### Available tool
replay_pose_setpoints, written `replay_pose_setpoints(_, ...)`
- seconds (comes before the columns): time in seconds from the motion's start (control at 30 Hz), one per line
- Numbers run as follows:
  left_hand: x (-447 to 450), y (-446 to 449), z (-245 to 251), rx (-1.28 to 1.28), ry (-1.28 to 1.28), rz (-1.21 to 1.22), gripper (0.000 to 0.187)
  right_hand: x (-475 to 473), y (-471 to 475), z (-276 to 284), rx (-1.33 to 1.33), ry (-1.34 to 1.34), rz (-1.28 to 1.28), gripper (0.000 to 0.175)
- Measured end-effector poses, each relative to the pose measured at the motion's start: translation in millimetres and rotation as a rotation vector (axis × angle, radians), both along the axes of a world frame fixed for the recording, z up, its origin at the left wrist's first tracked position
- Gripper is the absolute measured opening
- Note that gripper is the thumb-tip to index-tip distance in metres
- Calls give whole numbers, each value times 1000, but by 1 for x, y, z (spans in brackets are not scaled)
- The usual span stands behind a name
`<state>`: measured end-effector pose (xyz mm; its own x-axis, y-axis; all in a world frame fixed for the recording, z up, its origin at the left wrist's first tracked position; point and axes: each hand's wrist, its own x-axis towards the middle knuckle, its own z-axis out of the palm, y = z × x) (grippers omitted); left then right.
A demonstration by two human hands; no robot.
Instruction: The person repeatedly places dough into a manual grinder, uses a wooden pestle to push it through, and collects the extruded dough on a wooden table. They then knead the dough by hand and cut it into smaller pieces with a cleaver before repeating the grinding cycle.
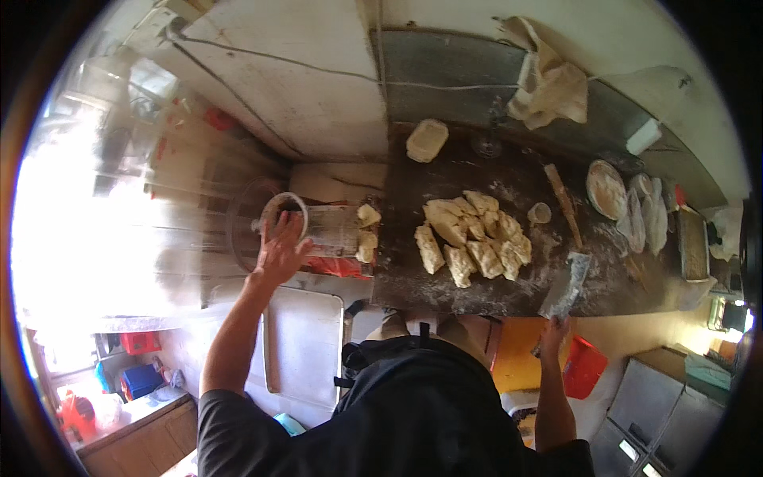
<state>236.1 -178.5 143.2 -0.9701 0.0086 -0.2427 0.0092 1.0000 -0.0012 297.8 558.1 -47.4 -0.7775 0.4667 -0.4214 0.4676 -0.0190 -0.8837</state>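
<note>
My left hand (282,247) reaches over a round white-rimmed container (304,217) at the left, its fingers spread at the opening; whether they touch the inside is hidden. My right hand (555,334) grips the handle of a floury, broad-bladed dough cutter (567,286) at the table's front edge. Between my hands, a heap of cut dough pieces (471,235) lies on the dark, floured worktable (405,292). Two more dough lumps (368,216) sit at the end of a board (334,229) beside the container. A wooden stick (563,200) lies beyond the cutter.
A rectangular tub (427,141) stands near the wall. Right of the heap are a small cup (539,213), a bowl of flour (606,189) and plastic bags (647,214). A metal tray (304,346) is below the table at left, a red bin (584,366) at right.
</note>
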Motion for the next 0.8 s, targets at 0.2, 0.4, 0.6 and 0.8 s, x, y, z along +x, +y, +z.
replay_pose_setpoints(0.2, -12, -2, -3, -61, 23, -5, 68, -17, 29, -46, 588, 66, 145, 35)
replay_pose_setpoints(0.4, -8, 39, 17, -50, 354, 63, 70, -51, -13, 44, 889, -316, 377, 39)
replay_pose_setpoints(0.6, 39, 177, -20, 695, 111, 196, 76, -74, -1, 38, 1143, -213, 611, 37)
replay_pose_setpoints(0.8, 12, 277, -152, 830, -117, 715, 92, -99, 22, 6, 1138, -246, 764, 42)
